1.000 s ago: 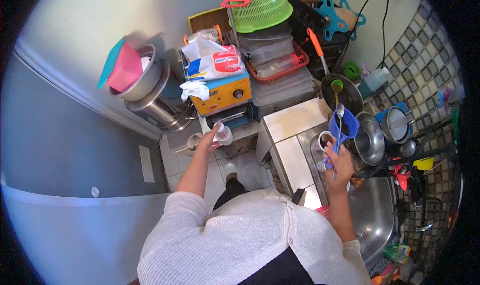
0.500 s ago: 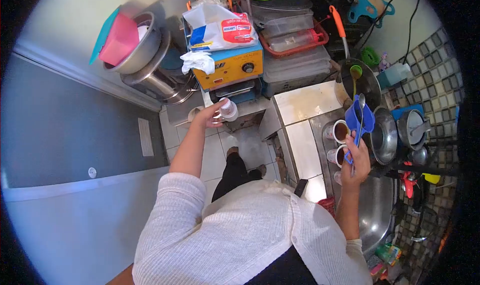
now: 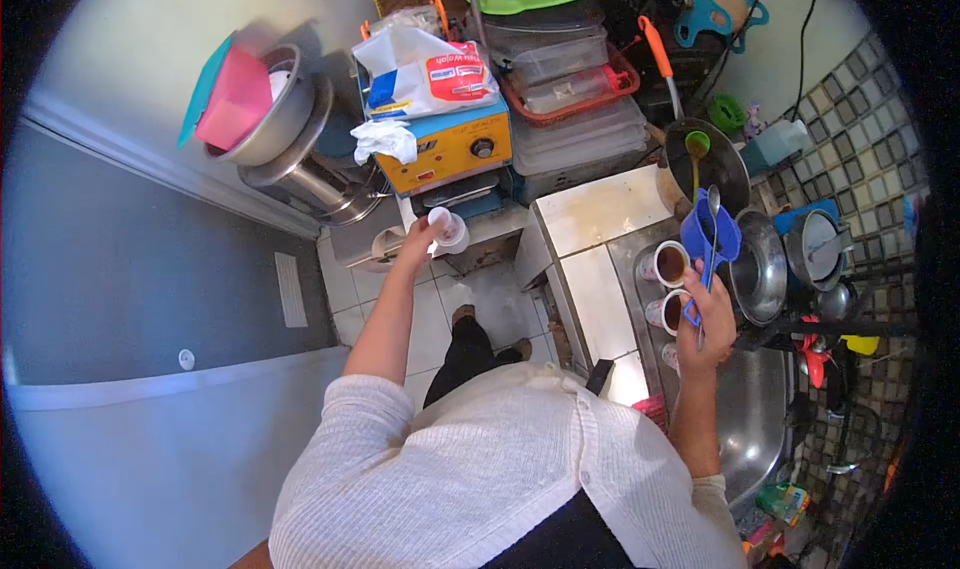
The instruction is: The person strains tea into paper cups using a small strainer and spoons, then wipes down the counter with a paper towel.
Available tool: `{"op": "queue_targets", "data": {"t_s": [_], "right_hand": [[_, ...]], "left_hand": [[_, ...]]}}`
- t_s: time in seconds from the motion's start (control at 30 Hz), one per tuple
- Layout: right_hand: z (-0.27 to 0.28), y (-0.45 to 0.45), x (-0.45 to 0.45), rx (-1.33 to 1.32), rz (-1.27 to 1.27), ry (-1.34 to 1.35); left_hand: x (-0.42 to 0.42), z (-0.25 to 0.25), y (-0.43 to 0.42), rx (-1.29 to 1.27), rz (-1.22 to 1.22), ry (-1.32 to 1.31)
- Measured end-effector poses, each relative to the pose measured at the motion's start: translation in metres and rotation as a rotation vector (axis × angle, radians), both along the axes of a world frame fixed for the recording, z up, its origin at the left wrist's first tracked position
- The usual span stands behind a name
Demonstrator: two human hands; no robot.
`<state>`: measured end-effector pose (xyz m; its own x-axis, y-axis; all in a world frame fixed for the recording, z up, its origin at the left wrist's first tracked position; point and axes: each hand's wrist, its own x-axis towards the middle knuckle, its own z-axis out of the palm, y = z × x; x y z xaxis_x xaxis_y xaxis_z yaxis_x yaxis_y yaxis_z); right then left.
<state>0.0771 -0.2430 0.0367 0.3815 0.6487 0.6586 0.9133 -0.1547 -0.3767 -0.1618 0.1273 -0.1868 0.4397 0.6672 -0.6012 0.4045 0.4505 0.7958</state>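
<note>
My left hand has its fingers on a clear plastic cup over the floor, in front of the orange and blue machine. On the right, my right hand grips the handles of a blue measuring cup and a metal spoon that lies across it. Just left of this hand, two cups of brown liquid, an upper cup and a lower cup, stand on a metal surface. Part of another cup shows below them.
A dark pan with a green ladle stands beyond the blue cup. Metal bowls and a steel sink are at the right. Stacked plastic containers sit beside the machine. Pots stand at the left.
Over the last second the blue cup and spoon have moved right and away from above the white cups, which now show more fully. My left hand stays at the clear cup. The view has shifted.
</note>
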Motion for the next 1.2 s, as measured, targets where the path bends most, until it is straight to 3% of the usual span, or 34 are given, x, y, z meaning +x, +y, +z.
{"op": "queue_targets", "data": {"t_s": [0.03, 0.1, 0.23, 0.3, 0.33, 0.37, 0.43, 0.83, 0.9, 0.97, 1.2], "right_hand": [[0.001, 0.0, -0.001, 0.006, -0.005, -0.003], [0.003, 0.002, -0.004, 0.051, -0.026, 0.006], [0.003, 0.003, -0.006, 0.077, -0.013, 0.013], [0.006, 0.003, -0.006, 0.07, 0.0, 0.003], [0.007, 0.002, -0.005, 0.07, 0.007, -0.01], [0.007, 0.001, -0.005, 0.07, -0.005, -0.018], [0.007, 0.0, -0.003, 0.064, 0.009, -0.02], [0.009, 0.0, 0.029, -0.066, 0.064, 0.024], [0.011, 0.008, 0.042, -0.007, 0.121, 0.208], [0.012, 0.011, 0.055, -0.003, 0.131, 0.158], [0.021, 0.017, 0.065, -0.019, 0.115, 0.25]], "left_hand": [[0.001, -0.01, -0.005, 0.006, -0.005, -0.003], [0.006, -0.031, -0.02, 0.637, -0.076, -0.028], [0.018, -0.041, -0.037, 0.844, -0.01, 0.055], [0.027, -0.044, -0.043, 0.878, 0.228, 0.167], [0.028, -0.044, -0.044, 0.925, 0.211, 0.228], [0.032, -0.043, -0.045, 0.926, 0.203, 0.215], [0.038, -0.045, -0.044, 0.925, 0.207, 0.526], [0.031, -0.015, -0.034, 0.722, 0.034, 0.481], [0.034, -0.002, -0.037, 0.684, 0.024, 0.599], [0.031, -0.021, -0.028, 0.718, 0.021, 0.558], [0.028, -0.007, -0.031, 0.757, 0.025, 0.421]]}}
